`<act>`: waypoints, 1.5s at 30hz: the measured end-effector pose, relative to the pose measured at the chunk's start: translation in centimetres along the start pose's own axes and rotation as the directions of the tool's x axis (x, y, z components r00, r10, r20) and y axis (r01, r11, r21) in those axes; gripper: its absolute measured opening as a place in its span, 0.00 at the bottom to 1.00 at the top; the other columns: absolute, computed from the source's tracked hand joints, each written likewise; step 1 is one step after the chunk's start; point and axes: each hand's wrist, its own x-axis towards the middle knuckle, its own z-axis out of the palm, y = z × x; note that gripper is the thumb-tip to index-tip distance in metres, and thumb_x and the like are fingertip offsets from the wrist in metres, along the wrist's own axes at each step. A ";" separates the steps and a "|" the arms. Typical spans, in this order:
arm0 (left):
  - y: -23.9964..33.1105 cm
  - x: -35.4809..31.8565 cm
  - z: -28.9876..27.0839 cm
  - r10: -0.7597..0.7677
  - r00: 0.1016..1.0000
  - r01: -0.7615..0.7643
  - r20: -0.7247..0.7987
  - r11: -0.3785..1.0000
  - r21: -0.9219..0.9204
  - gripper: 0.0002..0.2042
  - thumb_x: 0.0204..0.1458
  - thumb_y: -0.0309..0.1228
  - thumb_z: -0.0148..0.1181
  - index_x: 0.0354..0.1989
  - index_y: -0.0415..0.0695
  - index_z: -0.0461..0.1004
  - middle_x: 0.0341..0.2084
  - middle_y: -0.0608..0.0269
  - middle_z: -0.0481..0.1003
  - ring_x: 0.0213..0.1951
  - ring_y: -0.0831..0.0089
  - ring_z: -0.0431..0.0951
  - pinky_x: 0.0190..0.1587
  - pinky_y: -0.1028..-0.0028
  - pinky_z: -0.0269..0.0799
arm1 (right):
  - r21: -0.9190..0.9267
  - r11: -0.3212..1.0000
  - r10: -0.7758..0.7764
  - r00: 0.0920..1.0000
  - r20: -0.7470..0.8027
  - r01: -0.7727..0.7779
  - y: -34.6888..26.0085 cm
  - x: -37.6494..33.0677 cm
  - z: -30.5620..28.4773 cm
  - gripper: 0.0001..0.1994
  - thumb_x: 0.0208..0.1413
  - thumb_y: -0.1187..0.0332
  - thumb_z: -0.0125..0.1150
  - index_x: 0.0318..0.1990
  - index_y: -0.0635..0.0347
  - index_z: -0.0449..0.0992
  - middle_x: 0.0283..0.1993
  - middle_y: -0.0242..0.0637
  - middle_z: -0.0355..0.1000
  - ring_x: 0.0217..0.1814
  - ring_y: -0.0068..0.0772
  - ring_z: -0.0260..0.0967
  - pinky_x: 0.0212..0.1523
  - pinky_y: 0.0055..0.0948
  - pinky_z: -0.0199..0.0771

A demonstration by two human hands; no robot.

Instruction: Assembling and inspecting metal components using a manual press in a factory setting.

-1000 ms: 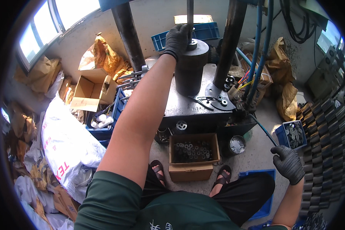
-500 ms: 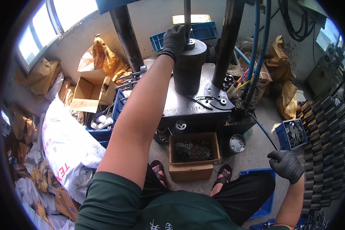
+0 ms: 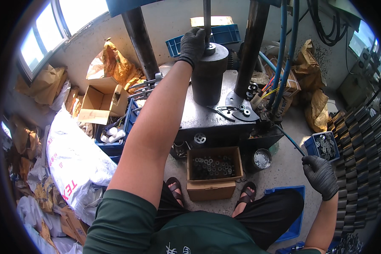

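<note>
My left hand (image 3: 192, 45), in a dark grey work glove, reaches forward with its fingers curled against an upright metal rod (image 3: 207, 21); its fingertips are partly hidden. Directly beneath the rod, a small dark ring (image 3: 209, 50) sits on top of a thick steel cylinder (image 3: 208, 80). That cylinder stands upright on the metal press table (image 3: 194, 114). On the right, my gloved right hand (image 3: 321, 177) is closed round the lower end of a thin lever (image 3: 291, 140), which slopes down from the press's right side.
Two dark columns (image 3: 140, 42) flank the cylinder. Small rings and curved metal pieces (image 3: 237, 112) lie on the table's right. An open cardboard box (image 3: 213, 190) of rings stands between my feet, beside a metal can (image 3: 262, 158). Stacked dark tubes (image 3: 360, 169) line the right; a white sack (image 3: 72, 161) leans left.
My right hand has risen slightly, and the lever's end has come up with it. My left hand stays at the rod, and the cylinder has not visibly moved.
</note>
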 end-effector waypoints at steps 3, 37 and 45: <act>0.2 0.1 -0.6 -0.009 1.000 0.009 -0.022 1.000 0.004 0.15 0.60 0.37 0.52 0.40 0.40 0.81 0.27 0.59 0.81 0.30 0.75 0.80 0.36 0.73 0.76 | -0.091 0.995 -0.067 0.981 -0.183 0.051 -1.2 1.5 -1.1 0.10 0.55 0.73 0.60 0.43 0.66 0.80 0.39 0.51 0.78 0.43 0.52 0.78 0.47 0.41 0.78; 4.6 -30.6 -12.3 0.597 0.735 -0.597 0.323 0.795 -0.111 0.23 0.41 0.25 0.68 0.51 0.44 0.77 0.54 0.50 0.73 0.54 0.52 0.76 0.55 0.55 0.74 | -0.349 0.937 -0.216 0.743 -0.634 -0.026 4.8 23.3 -10.5 0.14 0.65 0.62 0.58 0.51 0.60 0.80 0.47 0.46 0.81 0.48 0.41 0.80 0.49 0.32 0.76; 5.2 -30.8 -13.1 0.506 0.813 -0.473 0.289 0.863 -0.179 0.17 0.48 0.21 0.66 0.48 0.46 0.79 0.58 0.50 0.70 0.58 0.51 0.74 0.58 0.57 0.73 | -0.254 0.967 -0.176 0.742 -0.647 0.008 9.1 21.9 -11.7 0.13 0.66 0.63 0.57 0.49 0.62 0.80 0.45 0.43 0.81 0.47 0.35 0.79 0.50 0.31 0.74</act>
